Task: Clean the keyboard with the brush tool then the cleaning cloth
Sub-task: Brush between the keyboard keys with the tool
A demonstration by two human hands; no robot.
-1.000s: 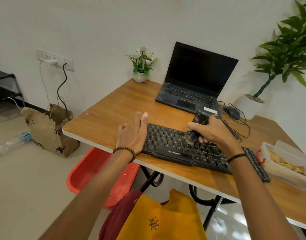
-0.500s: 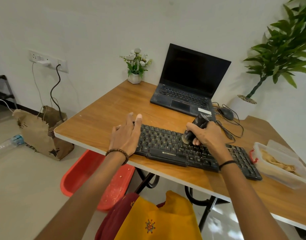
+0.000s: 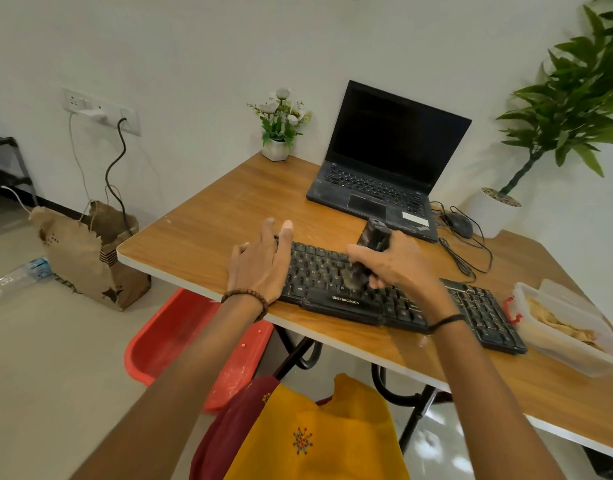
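- The keyboard (image 3: 346, 301) lies along the near edge of the table (image 3: 228, 220), centre to right of the frame, with its front rim close to that edge.
- The left hand (image 3: 260, 265) rests flat on the keyboard's left end, fingers straight and gripping nothing.
- The right hand (image 3: 398, 265) is wrapped around the brush tool (image 3: 374, 237). The handle tilts up towards the laptop (image 3: 384, 168) and the bristles are down on the middle keys.
- We judge the brushing step to be under way. We cannot pick out the cleaning cloth with certainty. A clear tub (image 3: 554, 351) at the right edge holds something beige and crumpled, which may or may not be it.
- Slipping is the first risk we see. A hard stroke towards the lower frame could push the keyboard off the table edge if the flat left hand eases up.
- Heavy pressure could drive grit down between the keys instead of lifting it out, or pop off a keycap.
- Strokes flicked towards the upper frame could throw dust onto the open laptop just behind.
- A sweep to the right could catch the mouse cable (image 3: 460, 261), which lies just behind the keyboard there.
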